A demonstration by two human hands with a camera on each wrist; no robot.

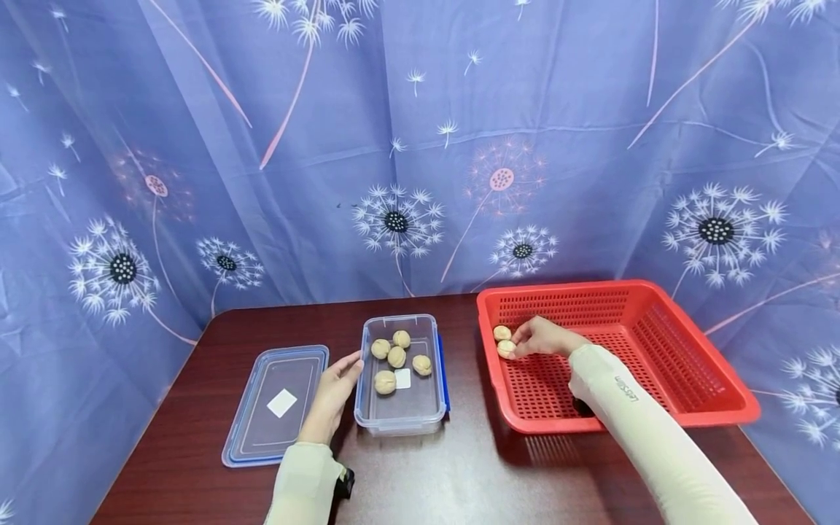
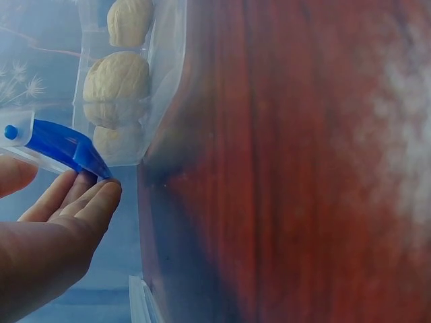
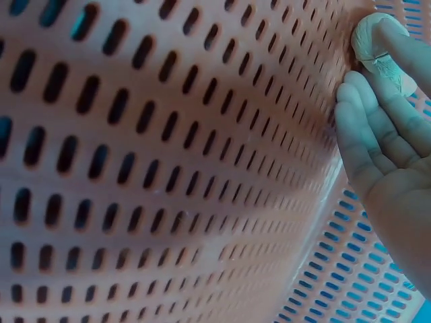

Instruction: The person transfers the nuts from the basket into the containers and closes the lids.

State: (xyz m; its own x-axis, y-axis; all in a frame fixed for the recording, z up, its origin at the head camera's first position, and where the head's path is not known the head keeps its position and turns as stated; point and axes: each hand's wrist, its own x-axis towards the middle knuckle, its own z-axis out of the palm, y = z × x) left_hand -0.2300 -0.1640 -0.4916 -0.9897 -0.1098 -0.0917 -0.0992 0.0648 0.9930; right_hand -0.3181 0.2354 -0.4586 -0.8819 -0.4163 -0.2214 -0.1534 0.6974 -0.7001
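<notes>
My right hand reaches into the red plastic basket and pinches a walnut by its left wall. Another walnut lies just behind it. In the right wrist view, thumb and forefinger are on the pinched walnut. Several walnuts sit inside a clear plastic box left of the basket. Beside that box, my left hand has fairly straight fingers at its left side. The left wrist view shows those fingers touching a blue latch that hangs outward.
A clear lid with a blue edge and a white label lies left of the box. Another blue latch hangs at the box's right side. Behind the dark wooden table hangs a blue dandelion-print curtain.
</notes>
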